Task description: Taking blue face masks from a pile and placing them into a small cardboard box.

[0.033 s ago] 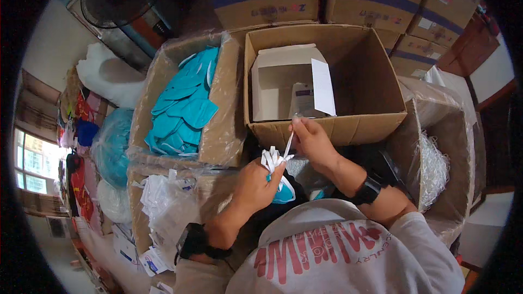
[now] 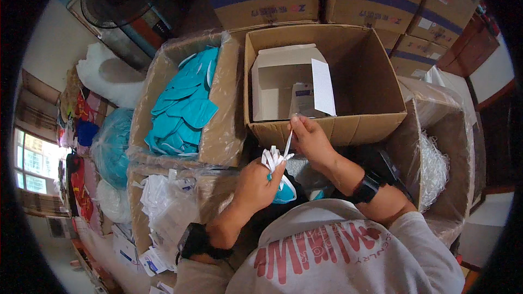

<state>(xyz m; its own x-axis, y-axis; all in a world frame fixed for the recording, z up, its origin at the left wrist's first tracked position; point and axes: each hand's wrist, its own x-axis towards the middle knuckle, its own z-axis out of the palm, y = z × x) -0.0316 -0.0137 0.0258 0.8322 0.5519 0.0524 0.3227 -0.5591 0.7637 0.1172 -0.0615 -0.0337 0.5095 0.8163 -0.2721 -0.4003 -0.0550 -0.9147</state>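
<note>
In the head view, gripping a teal mask and a bunch of white straps in the left hand, fingers curled closed at the near middle. Cannot tell the number of masks inside that grip. Pinching one strap with the fingertips of the right hand, just farther and to the right. Stretching that strap straight between both hands; seemingly midway with it, one end held and the other not yet free of the bunch.

Just beyond, showing a white box open inside a large carton, with at least a pale packet in it and its flap not closed. At far left, showing many loose masks in a plastic-lined carton, so apparently leaving much untouched. At right, showing white strands heaped in another carton.
</note>
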